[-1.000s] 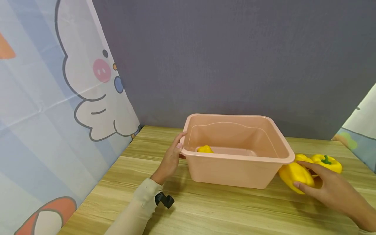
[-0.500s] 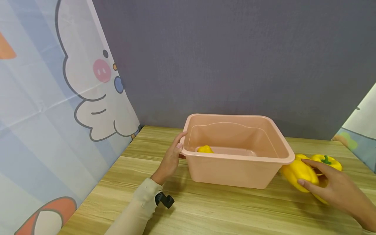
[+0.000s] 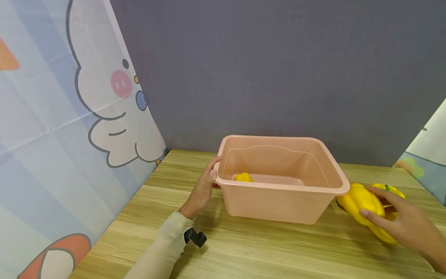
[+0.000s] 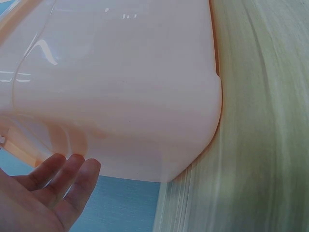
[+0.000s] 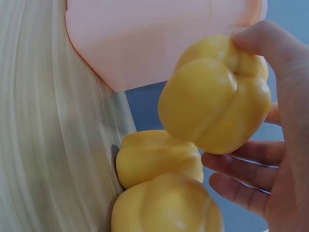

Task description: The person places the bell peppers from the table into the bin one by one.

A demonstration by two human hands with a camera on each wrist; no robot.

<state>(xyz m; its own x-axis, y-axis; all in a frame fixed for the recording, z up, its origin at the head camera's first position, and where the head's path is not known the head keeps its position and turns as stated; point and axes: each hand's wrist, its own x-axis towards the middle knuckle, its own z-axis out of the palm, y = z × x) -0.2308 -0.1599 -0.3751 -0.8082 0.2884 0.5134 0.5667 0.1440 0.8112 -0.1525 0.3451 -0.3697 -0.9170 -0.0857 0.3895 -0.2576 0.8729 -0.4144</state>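
Right of the pink plastic tub [image 3: 278,186], our right hand [image 3: 407,224] curled round a glossy yellow bell pepper [image 3: 362,201]; we judged it light, firm and slippery, so a wide grip suited. Our left hand [image 3: 202,190] rested straight-fingered on the tub's rim.

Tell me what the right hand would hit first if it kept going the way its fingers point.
Probably the pink tub's right wall: the right hand, gripping a yellow pepper, points left toward it. Depth is uncertain.
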